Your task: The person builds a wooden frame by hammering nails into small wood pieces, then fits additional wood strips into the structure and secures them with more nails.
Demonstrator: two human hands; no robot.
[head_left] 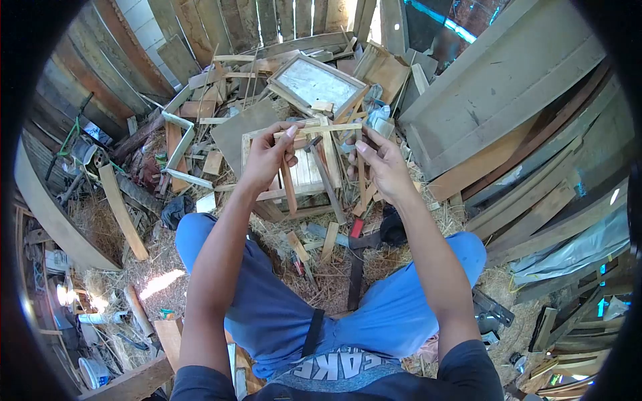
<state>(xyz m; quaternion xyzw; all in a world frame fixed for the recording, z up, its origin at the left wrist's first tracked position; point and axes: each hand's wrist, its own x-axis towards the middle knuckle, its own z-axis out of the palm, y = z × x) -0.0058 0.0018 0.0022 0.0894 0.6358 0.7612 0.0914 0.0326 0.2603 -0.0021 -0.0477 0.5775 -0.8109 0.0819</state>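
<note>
In front of me I hold up a small three-sided frame of thin wooden strips (326, 128). My left hand (269, 159) is closed on its left corner, with one strip hanging below the fingers. At its right corner, my right hand (383, 164) pinches the joint between thumb and fingers. Behind the frame, a hammer (326, 179) leans across a slatted wooden box (304, 175), its head near the top strip. Some of the box is hidden by my hands and the strips.
Wood offcuts (330, 240) and shavings litter the ground between my knees, beside a dark tool with a red part (356, 228). Farther back lies a framed pane (317, 83). Big boards (495, 93) lean at right; a curved plank (60, 207) stands at left.
</note>
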